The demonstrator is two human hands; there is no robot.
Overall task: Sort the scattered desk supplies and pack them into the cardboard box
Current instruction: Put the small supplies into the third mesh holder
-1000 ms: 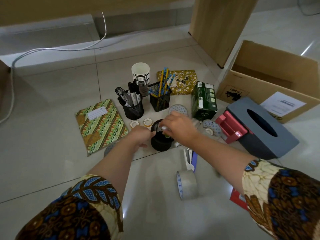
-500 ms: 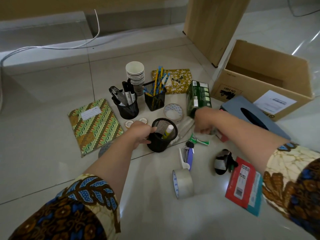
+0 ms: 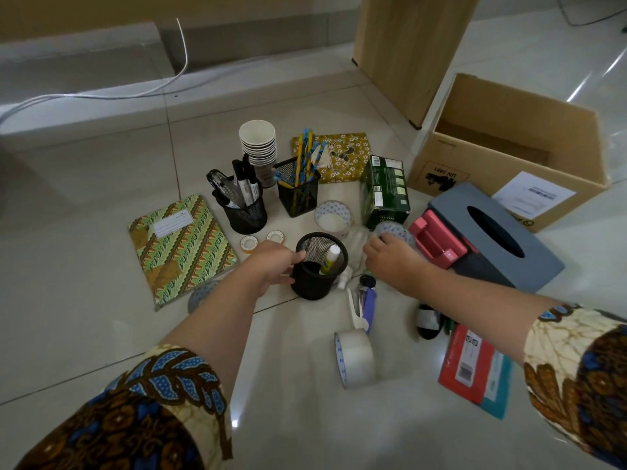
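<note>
My left hand (image 3: 271,266) grips the rim of a round black mesh cup (image 3: 315,283) that stands on the floor tiles. A glue stick (image 3: 330,259) leans inside the cup. My right hand (image 3: 390,259) reaches down just right of the cup, fingers curled over the floor beside a dotted tape roll (image 3: 395,230); what lies under the fingers is hidden. The open cardboard box (image 3: 529,110) stands at the far right, its inside bare where visible.
Around the cup lie a batik notebook (image 3: 179,245), a marker cup (image 3: 246,215), a pencil holder (image 3: 298,198), stacked paper cups (image 3: 258,140), a green carton (image 3: 385,191), a grey tissue box (image 3: 492,239), packing tape (image 3: 356,357) and a red packet (image 3: 468,364). A wooden panel (image 3: 410,45) rises behind.
My right hand left the glue stick in the mesh cup, swung right, and now sits low beside the dotted tape roll. My left hand has kept hold of the cup.
</note>
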